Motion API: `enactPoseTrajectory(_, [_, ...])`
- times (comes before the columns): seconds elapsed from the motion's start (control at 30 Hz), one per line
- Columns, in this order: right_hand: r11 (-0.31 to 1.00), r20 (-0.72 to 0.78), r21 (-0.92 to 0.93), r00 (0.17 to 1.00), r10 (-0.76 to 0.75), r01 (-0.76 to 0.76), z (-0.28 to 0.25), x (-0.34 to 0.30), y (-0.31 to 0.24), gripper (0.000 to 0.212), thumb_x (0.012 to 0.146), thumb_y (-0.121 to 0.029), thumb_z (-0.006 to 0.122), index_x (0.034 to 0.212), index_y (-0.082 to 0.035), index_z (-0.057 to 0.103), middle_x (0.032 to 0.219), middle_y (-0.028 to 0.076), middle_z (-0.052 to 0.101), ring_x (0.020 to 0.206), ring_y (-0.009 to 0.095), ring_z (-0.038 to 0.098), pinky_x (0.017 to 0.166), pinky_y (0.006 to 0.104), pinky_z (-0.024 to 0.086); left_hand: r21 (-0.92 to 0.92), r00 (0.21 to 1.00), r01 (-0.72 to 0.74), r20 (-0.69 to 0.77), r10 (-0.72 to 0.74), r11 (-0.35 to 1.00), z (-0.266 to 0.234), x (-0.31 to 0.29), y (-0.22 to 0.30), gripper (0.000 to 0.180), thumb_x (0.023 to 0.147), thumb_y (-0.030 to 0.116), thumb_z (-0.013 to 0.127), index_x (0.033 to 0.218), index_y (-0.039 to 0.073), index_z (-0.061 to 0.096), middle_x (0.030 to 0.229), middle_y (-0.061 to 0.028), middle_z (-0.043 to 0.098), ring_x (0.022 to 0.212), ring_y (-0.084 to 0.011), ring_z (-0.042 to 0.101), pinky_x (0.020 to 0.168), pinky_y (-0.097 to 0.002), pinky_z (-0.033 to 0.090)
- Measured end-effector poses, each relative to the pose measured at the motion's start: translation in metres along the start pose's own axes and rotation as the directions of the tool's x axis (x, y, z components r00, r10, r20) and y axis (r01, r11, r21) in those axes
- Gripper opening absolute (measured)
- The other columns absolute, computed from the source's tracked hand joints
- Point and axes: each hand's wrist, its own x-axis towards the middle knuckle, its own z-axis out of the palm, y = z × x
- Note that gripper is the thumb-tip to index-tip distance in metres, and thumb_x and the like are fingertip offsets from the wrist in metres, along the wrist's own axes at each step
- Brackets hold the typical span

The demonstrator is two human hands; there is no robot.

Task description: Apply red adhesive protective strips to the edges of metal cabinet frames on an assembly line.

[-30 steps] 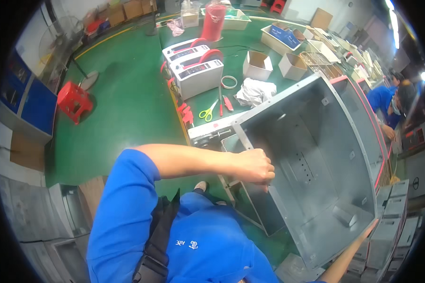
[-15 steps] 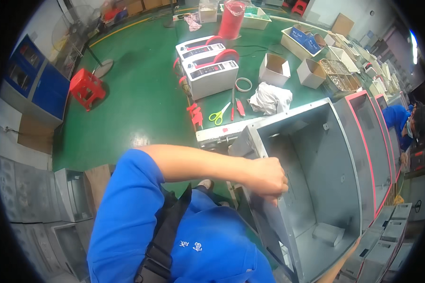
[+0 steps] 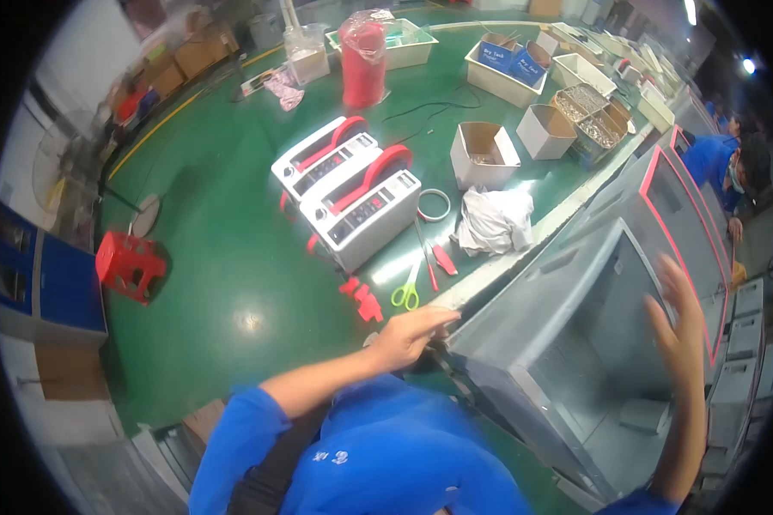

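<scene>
A grey sheet-metal box [image 3: 524,343] lies at the right of the bench edge, with its open side facing me. Inside it, a small pale block-like part [image 3: 646,415] sits near the bottom. My right hand [image 3: 683,322] is raised in front of the box's opening, fingers apart and holding nothing. Beside the box's near-left corner is my left hand [image 3: 410,336], its fingers stretched toward that corner. I see nothing in it; whether its fingertips touch the metal I cannot tell.
On the green bench are green-handled scissors [image 3: 406,295], a red-handled tool [image 3: 443,259], a tape roll [image 3: 434,205], two tape dispensers [image 3: 361,219], a white cloth [image 3: 494,221] and a carton [image 3: 483,154]. Red-edged metal boxes [image 3: 678,223] stand beyond, near a co-worker in blue [image 3: 713,167]. A red stool [image 3: 130,266] stands left.
My left hand has left the box's near rim and moved leftward to its corner. My right hand has risen from the box's lower edge to its opening. The view has shifted.
</scene>
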Motion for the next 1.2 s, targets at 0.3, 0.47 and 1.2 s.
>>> enactPoseTrajectory(0.3, [0.646, 0.226, -0.655, 0.713, 0.663, -0.393, 0.299, 0.244, 0.06, 0.102, 0.055, -0.053, 0.075, 0.128, 0.005, 0.032, 0.129, 0.03, 0.034, 0.121, 0.036, 0.036, 0.096, 0.0405, 0.035, 0.075, 0.864, 0.504, -0.032, -0.503, 0.861, -0.089, -0.104, -0.071, 0.017, 0.082, 0.006, 0.054, 0.097, 0.001, 0.061, 0.101, -0.0125, 0.06, 0.093, -0.0257, 0.058, 0.081, -0.0314, 0.045])
enactPoseTrajectory(0.47, [0.807, 0.079, -0.426, 0.872, 0.483, -0.409, 0.394, 0.197, 0.177, 0.092, 0.05, -0.041, 0.078, 0.123, -0.001, 0.04, 0.126, 0.025, 0.04, 0.117, 0.036, 0.041, 0.095, 0.0418, 0.036, 0.095, 0.762, 0.645, -0.163, -0.627, 0.759, -0.122, -0.14, -0.086, 0.018, 0.079, 0.006, 0.057, 0.096, 0.003, 0.063, 0.096, -0.0134, 0.061, 0.086, -0.0244, 0.061, 0.075, -0.0299, 0.047])
enactPoseTrajectory(1.2, [0.793, -0.481, -0.342, 0.818, 0.314, -0.505, -0.022, -0.033, 0.2, 0.043, 0.063, -0.029, 0.065, 0.102, -0.012, 0.059, 0.103, 0.015, 0.057, 0.093, 0.033, 0.055, 0.079, 0.0401, 0.045, 0.062, 0.71, 0.657, 0.287, -0.643, 0.752, 0.0, -0.134, -0.101, 0.02, 0.081, 0.003, 0.053, 0.099, -0.004, 0.06, 0.096, -0.0148, 0.059, 0.077, -0.0196, 0.064, 0.068, -0.0264, 0.052])
